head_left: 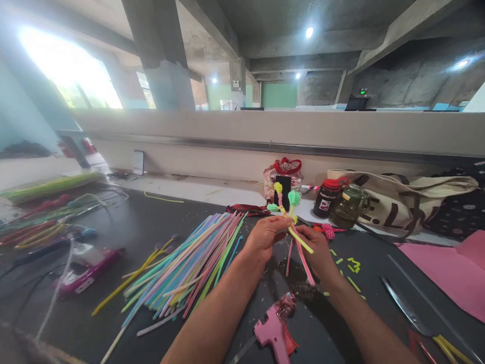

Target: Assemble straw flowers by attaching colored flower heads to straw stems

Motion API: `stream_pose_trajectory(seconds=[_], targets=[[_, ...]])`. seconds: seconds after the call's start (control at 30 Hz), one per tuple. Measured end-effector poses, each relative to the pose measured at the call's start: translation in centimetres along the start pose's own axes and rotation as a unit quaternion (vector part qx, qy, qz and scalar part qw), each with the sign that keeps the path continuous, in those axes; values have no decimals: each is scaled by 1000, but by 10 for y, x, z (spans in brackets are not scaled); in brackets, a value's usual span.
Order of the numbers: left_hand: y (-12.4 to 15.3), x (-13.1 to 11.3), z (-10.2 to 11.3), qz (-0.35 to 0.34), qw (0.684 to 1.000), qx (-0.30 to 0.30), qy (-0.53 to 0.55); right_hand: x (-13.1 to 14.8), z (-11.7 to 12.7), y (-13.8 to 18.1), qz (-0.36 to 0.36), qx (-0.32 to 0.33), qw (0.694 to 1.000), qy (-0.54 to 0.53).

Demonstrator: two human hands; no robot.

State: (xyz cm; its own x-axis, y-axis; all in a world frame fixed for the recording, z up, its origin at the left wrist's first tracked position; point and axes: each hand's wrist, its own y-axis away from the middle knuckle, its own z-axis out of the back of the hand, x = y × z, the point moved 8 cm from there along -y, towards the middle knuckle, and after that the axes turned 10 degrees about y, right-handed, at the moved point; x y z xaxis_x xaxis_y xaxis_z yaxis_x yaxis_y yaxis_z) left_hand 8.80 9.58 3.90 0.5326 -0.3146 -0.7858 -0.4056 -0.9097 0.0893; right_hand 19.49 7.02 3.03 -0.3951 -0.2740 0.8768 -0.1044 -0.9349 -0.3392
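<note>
My left hand (265, 236) and my right hand (317, 248) are both closed on a small bunch of pipe cleaners (290, 212) held upright above the dark table (159, 222). The bunch has pink, yellow and green stems with curled tips at the top, and loose pink and yellow ends hang below my right hand. A big fan of pastel pipe cleaners (189, 263) lies on the table just left of my left forearm. A pink glue gun (275, 328) lies between my forearms near the front.
Scissors (413, 313) and pink paper (450, 268) lie at the right. Two jars (339, 201), a phone (283, 189) against a red pouch and a canvas bag (401, 197) stand behind. More pipe cleaners and a pink device (85, 270) are at the left. Small green cut bits (350, 268) scatter near my right hand.
</note>
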Motion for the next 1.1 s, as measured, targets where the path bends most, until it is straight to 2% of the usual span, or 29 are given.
stream_pose_trajectory(seconds=[0.17,0.3,0.47,0.63,0.73,0.83,0.93,1.03,1.1], targets=[[-3,7,7,3,997,15,-75,0,30,-8,-29,-33,997,56],[-4,11,12,-29,992,9,-122,13,40,-4,-38,-57,990,125],[-7,5,19,-99,968,-26,-230,23,40,1,-55,-64,988,130],[-3,-10,20,-177,914,-72,-359,30,30,4,-35,-54,990,121],[-2,-16,21,-205,896,-91,-385,38,19,9,-4,-52,987,151],[-4,-15,24,-192,914,-92,-347,54,5,15,48,-30,979,198],[-6,-12,25,-155,945,-66,-279,64,-3,17,76,49,974,207],[-3,-9,20,-112,972,-24,-203,57,4,12,31,158,979,121],[1,-6,13,-79,984,6,-159,41,16,5,-41,173,984,9]])
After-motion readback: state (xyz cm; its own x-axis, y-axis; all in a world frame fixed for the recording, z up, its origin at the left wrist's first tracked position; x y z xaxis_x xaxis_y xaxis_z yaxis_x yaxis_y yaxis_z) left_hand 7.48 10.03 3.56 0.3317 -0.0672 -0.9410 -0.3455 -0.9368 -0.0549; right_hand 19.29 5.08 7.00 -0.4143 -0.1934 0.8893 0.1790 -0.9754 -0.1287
